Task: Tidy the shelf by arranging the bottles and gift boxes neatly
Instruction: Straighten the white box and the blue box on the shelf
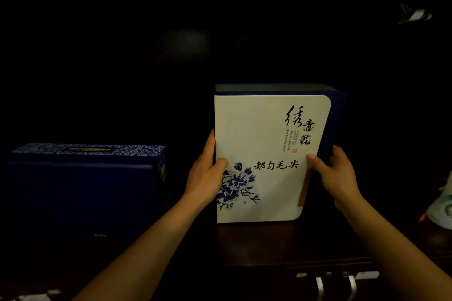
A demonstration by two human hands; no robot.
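A white gift box (264, 134) with a blue flower print, black calligraphy and dark blue sides stands upright on the dark wooden shelf (269, 244), right of centre. My left hand (208, 173) grips its left edge, thumb on the front face. My right hand (337, 173) grips its right edge, thumb on the front. A dark blue gift box (80, 188) with a patterned top lies flat on the shelf to the left, apart from the white box.
The shelf recess behind the boxes is very dark. A pale green and white object (442, 208) sits at the far right edge. A small shiny object (415, 16) shows at the upper right. Metal handles (335, 286) sit below the shelf front.
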